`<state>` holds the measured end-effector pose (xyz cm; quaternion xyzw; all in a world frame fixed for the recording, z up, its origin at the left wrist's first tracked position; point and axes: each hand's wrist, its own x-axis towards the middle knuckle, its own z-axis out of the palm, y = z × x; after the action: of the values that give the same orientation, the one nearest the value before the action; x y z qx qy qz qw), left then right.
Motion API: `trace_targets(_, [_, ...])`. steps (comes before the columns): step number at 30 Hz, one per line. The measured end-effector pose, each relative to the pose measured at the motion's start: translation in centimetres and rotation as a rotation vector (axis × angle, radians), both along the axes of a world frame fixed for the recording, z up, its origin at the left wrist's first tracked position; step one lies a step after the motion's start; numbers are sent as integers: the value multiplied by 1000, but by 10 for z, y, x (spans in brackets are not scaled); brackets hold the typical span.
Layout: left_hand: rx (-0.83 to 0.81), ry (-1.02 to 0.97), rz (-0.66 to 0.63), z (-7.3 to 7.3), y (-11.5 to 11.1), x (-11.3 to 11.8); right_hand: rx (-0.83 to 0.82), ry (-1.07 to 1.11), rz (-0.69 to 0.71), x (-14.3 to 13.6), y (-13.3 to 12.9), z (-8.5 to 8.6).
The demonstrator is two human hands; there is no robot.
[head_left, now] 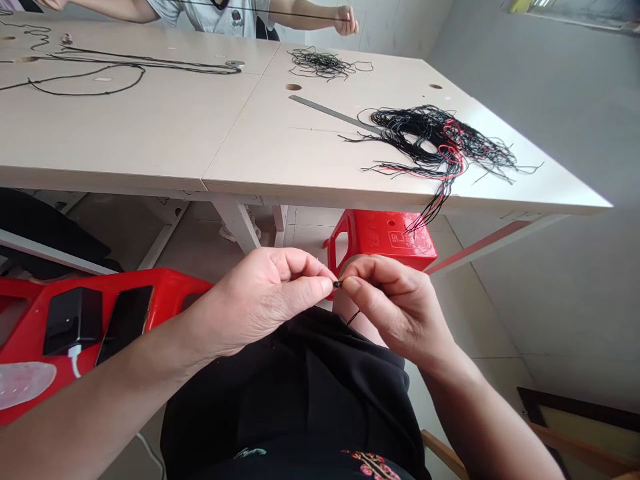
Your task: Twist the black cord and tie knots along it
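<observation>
Both my hands meet over my lap, fingertips almost touching. Between them is a small black cord piece [337,285], too small to make out in detail. My left hand [277,293] pinches its left side with thumb and forefinger. On its right side, my right hand [395,300] grips it the same way. A short black cord end [353,318] hangs below my right fingers. On the table [250,153] lies a large tangled bundle of black cords [415,133] with some red strands, partly over a metal ruler [330,113].
A smaller black cord pile [323,63] and long cords [150,61] lie farther back. Across the table, a person [220,17] stretches a cord. A red stool [390,233] stands below the table edge; another red stool [170,283] at left holds a black box [75,320] and phone [125,320].
</observation>
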<state>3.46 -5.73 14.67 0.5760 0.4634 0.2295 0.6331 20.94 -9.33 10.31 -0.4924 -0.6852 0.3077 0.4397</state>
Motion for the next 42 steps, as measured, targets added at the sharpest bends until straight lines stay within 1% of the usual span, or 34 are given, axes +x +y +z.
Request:
trace_targets(5, [30,33,23,-3,0,1,-99,77,13,2,-2,0])
trace_targets(8, [24,31,37,-4,0,1,-66,65,2,1,-4,-1])
trace_targets(11, [1,27,45,-4,-1,1,116,-10,-54,-1,-7,-5])
trace_targets(15, [17,18,45,-3,-2,2,476,-165,-63,-4,-8,-12])
trace_targets(17, [42,25,48,-2,-2,2,581,-208,-72,-5,-8,-14])
trace_targets(18, [56,31,50,-2,-2,2,600,-215,-83,-6,-7,-14])
trace_targets(20, [73,41,52,-1,-2,2,598,-218,-97,-7,-7,-14])
trace_targets(25, [72,10,29,0,-3,2,529,-198,-103,-7,-7,-11])
trace_targets(28, [89,3,28,-3,-2,2,557,-211,-106,-6,-6,-11])
trace_targets(31, [80,5,12,-8,-2,0,576,-244,-53,-3,-5,-10])
trace_targets(33, [43,-5,3,-11,-3,-1,560,-254,-3,0,-4,-10])
trace_targets(35, [2,-17,4,-13,-4,-2,484,-214,30,3,-5,-11])
trace_targets(37, [-21,-25,6,-13,-5,-2,316,-93,57,6,-6,-11])
trace_targets(40, [-1,-10,2,-10,-6,-2,-10,170,74,8,-6,-11])
trace_targets(42, [39,26,9,-9,-6,-1,-143,267,67,7,-6,-9])
